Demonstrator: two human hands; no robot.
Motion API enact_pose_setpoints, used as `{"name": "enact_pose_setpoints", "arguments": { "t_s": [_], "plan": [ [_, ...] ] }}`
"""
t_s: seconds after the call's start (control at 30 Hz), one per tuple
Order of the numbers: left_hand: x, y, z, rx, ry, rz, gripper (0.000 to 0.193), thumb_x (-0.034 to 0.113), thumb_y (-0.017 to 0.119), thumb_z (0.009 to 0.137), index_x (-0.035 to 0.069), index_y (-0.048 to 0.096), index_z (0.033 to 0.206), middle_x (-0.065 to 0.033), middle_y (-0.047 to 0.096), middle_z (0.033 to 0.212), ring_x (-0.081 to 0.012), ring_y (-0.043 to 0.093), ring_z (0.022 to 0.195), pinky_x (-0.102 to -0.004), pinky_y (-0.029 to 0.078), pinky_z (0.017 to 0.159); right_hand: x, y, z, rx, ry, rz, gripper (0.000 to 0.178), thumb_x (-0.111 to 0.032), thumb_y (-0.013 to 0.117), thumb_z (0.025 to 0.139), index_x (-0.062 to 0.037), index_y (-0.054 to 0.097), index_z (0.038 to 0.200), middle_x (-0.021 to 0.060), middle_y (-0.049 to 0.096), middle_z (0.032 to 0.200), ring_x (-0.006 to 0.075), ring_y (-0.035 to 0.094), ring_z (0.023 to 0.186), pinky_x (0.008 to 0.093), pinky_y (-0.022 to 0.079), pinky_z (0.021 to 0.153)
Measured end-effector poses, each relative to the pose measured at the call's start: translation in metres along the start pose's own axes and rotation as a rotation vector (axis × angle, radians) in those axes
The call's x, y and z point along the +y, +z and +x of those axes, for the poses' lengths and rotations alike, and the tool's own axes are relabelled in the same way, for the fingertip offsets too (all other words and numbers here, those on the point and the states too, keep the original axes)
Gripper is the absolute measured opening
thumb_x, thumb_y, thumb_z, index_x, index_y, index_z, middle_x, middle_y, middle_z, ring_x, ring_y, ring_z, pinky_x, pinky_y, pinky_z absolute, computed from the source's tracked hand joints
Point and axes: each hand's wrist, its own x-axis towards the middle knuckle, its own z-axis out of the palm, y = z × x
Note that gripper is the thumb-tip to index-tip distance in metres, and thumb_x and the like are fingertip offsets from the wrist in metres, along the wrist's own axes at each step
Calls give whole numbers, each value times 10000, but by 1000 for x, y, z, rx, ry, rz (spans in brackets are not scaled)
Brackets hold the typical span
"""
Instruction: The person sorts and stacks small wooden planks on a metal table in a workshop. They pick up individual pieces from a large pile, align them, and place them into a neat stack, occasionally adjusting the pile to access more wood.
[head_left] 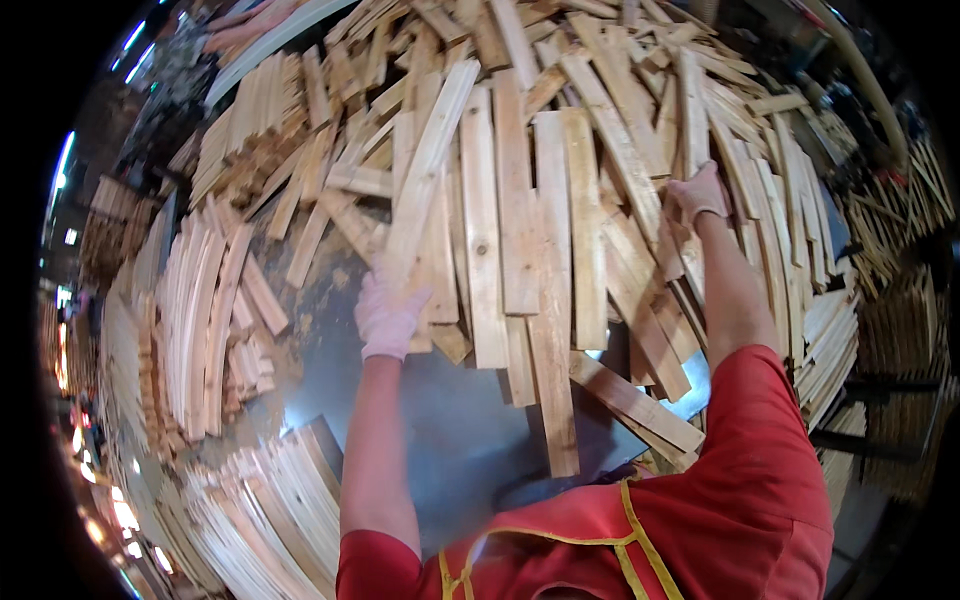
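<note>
My left hand (393, 315), in a pale pinkish glove, is closed on the near end of a long light wooden board (432, 165). That board slants up and to the right over the pile. Farther right, my right hand (698, 193), gloved too, grips the near end of another narrow wooden board (691, 105), which points away from me; its fingers are partly hidden. Between my hands several loose boards lie side by side, among them a knotty board (483, 240) and a darker board (552, 370) that reaches nearest to me.
A large jumbled heap of wood pieces (440, 30) covers the far side of the grey metal table (455, 440). Stacked boards stand at left (205, 320), lower left (265, 510) and right (780, 220). Another person's arm (250, 22) shows at the far left.
</note>
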Motion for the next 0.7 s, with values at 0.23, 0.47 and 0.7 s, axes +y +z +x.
{"name": "enact_pose_setpoints", "arguments": {
  "t_s": [0.23, 0.47, 0.7],
  "plan": [
    [-95, 27, -102, -142, -30, -710, 798, 398, 785, 890, 27, 466, 1519, -184, 710, 1179, -347, 713, 1080, -422, 575, 949, -24, -78, -114, -527, 144, 1183, 410, -243, 733, 916, -56, 619, 1263, 43, 690, 1021, 189, 690, 868, 354, 583, 734],
    [-135, 60, -256, -398, -324, -1798, 560, 173, 749, 957, 30, 540, 1456, -104, 711, 1188, -198, 718, 981, -359, 603, 870, -66, -89, -389, -1131, 255, 1502, 808, -184, 868, 735, -50, 507, 1446, 113, 672, 1236, 300, 710, 1041, 440, 628, 880],
    [-183, 69, -432, -141, -320, -1959, 699, 250, 766, 969, 35, 447, 1552, -102, 675, 1258, -193, 669, 1102, -359, 543, 990, -74, -73, -596, -1570, 150, 1200, 872, -98, 781, 809, -79, 364, 1574, 130, 643, 1223, 260, 692, 1034, 375, 598, 862]
  ]
}}
